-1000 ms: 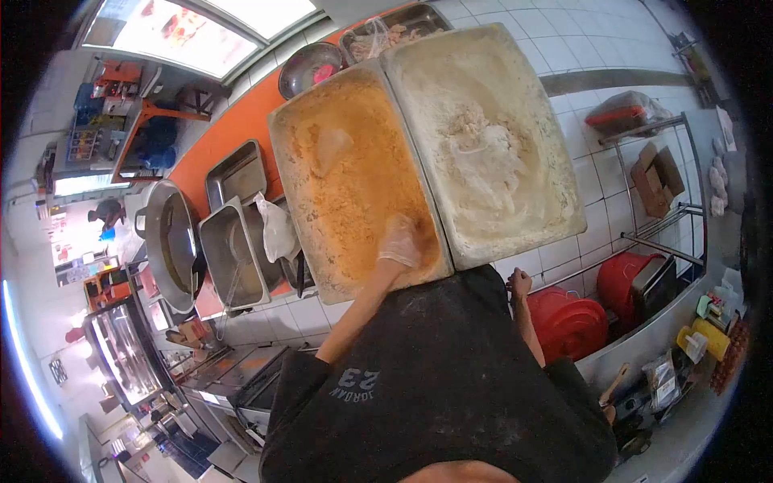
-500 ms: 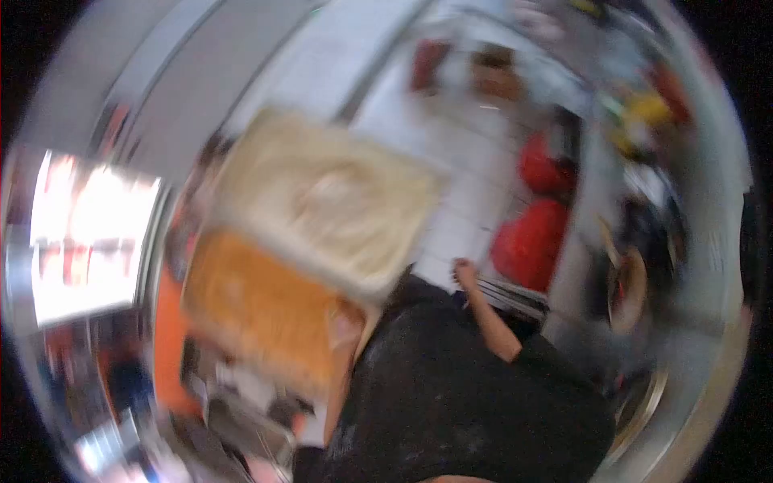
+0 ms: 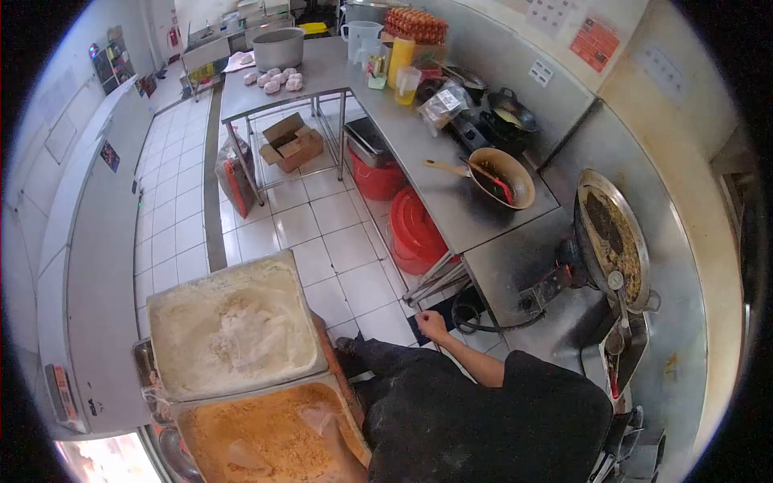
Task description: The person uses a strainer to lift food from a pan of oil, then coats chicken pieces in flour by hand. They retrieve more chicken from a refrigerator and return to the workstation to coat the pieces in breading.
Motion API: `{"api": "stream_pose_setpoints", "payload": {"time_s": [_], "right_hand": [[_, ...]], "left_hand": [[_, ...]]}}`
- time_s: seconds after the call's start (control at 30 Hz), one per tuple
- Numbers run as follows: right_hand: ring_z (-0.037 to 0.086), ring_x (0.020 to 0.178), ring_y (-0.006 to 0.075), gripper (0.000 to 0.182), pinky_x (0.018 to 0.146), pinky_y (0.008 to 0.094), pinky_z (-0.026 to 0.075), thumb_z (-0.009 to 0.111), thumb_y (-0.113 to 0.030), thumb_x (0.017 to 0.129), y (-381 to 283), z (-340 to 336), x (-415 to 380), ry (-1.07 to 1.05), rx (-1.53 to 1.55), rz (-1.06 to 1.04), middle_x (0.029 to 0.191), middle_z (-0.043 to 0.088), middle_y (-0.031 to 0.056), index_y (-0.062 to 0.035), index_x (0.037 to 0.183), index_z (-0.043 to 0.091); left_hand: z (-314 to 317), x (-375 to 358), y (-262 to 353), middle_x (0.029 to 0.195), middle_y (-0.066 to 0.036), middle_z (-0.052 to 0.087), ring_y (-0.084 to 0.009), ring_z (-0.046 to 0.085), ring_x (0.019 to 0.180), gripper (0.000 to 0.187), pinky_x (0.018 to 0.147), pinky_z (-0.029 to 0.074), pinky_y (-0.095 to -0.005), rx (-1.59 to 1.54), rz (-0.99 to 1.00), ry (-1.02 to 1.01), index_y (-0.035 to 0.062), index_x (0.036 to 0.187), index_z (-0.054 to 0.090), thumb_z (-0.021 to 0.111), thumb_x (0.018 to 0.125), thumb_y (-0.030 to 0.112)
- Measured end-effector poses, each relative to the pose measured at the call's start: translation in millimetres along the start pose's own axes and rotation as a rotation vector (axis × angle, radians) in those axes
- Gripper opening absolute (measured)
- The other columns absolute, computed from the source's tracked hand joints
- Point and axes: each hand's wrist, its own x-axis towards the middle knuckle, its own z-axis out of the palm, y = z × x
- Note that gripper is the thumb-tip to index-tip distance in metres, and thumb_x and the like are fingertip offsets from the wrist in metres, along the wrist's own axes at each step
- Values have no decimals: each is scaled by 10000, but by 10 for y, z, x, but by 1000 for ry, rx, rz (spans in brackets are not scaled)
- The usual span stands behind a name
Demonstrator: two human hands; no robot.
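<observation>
My left hand (image 3: 320, 420) reaches down into a metal tray of orange crumbs (image 3: 274, 419); it looks pale, and its fingers blend with the crumbs, so I cannot tell whether they grip anything. A pale coated piece (image 3: 245, 456) lies in the same tray, to the left of that hand. Right behind stands a second tray of white flour (image 3: 185, 322), with a flour-covered lump (image 3: 241, 332) in its middle. My right hand (image 3: 432, 324) hangs over the floor beside the steel counter, fingers curled in and nothing showing in them.
On the steel counter to the right sit a frying pan (image 3: 519, 181) with a red-handled utensil, and a large wok (image 3: 632, 241). Red buckets (image 3: 415, 225) stand below. Farther back are a pot (image 3: 278, 50), pale lumps (image 3: 274, 80) and egg trays (image 3: 415, 26). A white freezer (image 3: 97, 266) lines the left.
My view has swung right and up and is sharper, bringing the counter and wok into sight. The trays now appear lower left. My left hand is still at the crumb tray; the right stays curled.
</observation>
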Motion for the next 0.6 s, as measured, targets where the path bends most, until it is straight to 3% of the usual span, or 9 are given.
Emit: {"api": "stream_pose_setpoints", "payload": {"time_s": [0.17, 0.3, 0.4, 0.5, 0.6], "right_hand": [[567, 456, 124, 327, 438, 286, 443, 564, -290, 860, 182, -27, -120, 30, 14, 60, 552, 592, 47, -35, 658, 595], [573, 462, 138, 334, 462, 292, 454, 564, -303, 847, 20, -8, -162, -31, 53, 31, 561, 600, 52, -26, 664, 599], [579, 476, 148, 342, 487, 304, 463, 550, -312, 843, -104, 21, -55, -57, 73, 24, 577, 608, 69, -17, 679, 605], [572, 469, 147, 334, 476, 301, 457, 556, -308, 843, -129, 99, 185, -136, 113, 23, 574, 603, 67, -18, 684, 605], [561, 455, 147, 325, 457, 305, 451, 557, -300, 843, 9, 311, 451, -131, 23, -87, 563, 591, 63, -20, 687, 604]], "left_hand": [[-36, 17, 205, 1131, -182, 575, -295, 536, 1055, 390, 882, 424, -415, 28, -87, 36, -29, 1121, 539, 504, 894, 286], [-11, 135, 264, 1133, -167, 579, -281, 537, 1055, 385, 885, 423, -415, -328, -314, 55, -26, 1118, 540, 505, 903, 291], [4, 53, -55, 1124, -146, 582, -268, 548, 1034, 403, 867, 439, -399, 478, 9, -18, -11, 1142, 536, 501, 907, 314], [58, -48, -587, 1115, -126, 585, -255, 558, 1014, 420, 849, 455, -382, 1309, 211, 5, 5, 1165, 532, 498, 911, 338], [162, -245, -991, 1106, -106, 588, -241, 569, 993, 439, 830, 471, -365, 1650, 315, 5, 20, 1189, 528, 495, 915, 361]]}}
